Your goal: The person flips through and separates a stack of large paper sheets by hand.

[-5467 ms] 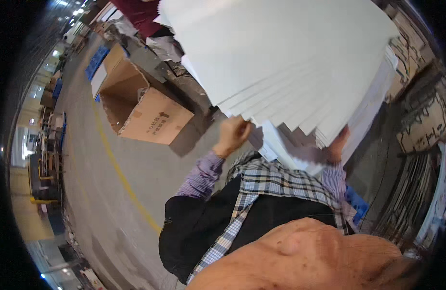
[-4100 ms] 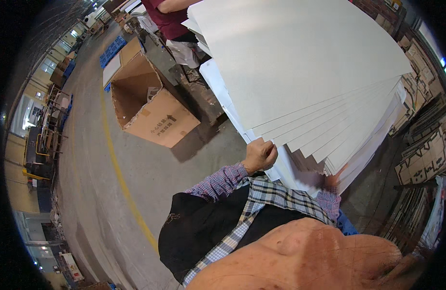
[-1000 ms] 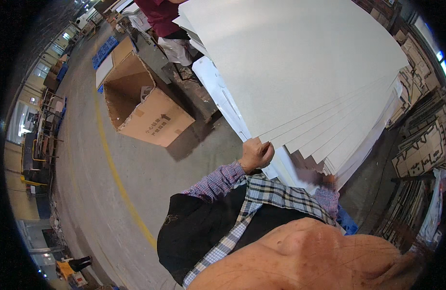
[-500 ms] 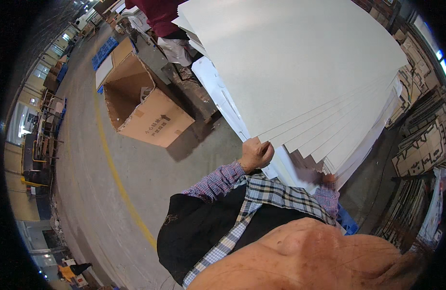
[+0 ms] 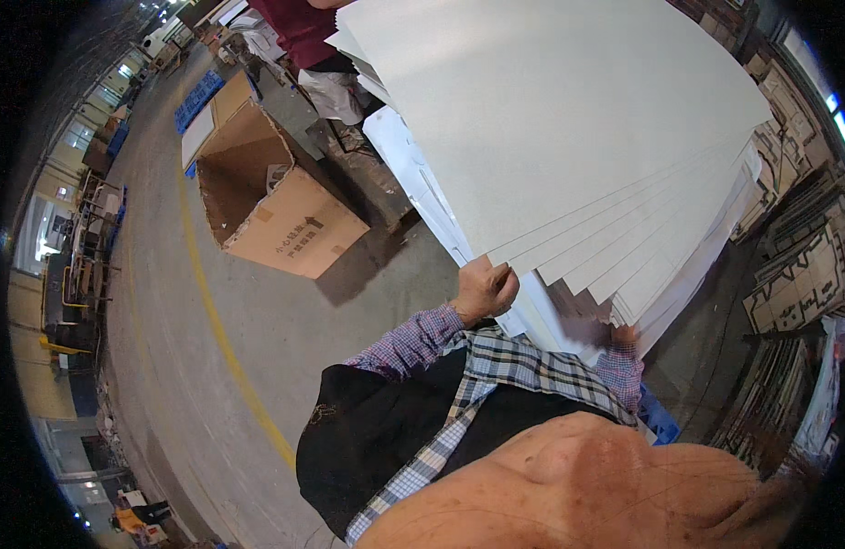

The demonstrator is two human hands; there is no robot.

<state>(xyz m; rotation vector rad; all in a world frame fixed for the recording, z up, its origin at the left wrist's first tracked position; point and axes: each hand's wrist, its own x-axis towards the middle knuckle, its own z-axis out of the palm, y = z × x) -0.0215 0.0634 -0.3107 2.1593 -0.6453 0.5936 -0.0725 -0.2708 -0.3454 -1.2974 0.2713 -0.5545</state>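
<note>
A pile of large pale grey-white cardboard sheets (image 5: 569, 119) spreads out in front of me, its near edges fanned in steps. My left hand (image 5: 487, 288) is closed in a pinch on the near left corner of the sheets. At the lower end of the fanned edges is my right hand (image 5: 621, 340), mostly hidden and smeared, so its fingers do not show. Below the fanned sheets lies more white sheet material (image 5: 418, 178), jutting out at the left.
An open brown cardboard box (image 5: 294, 233) stands on the floor to the left, beside a yellow floor line (image 5: 212, 320). Beyond the pile's far left corner is a co-worker in a maroon top (image 5: 299, 32). Cut-out brown boards (image 5: 798, 284) lean at the right.
The co-worker's maroon sleeve has shifted slightly, and a bit of their hand now shows at the upper edge. My hands stay in nearly the same place on the sheets.
</note>
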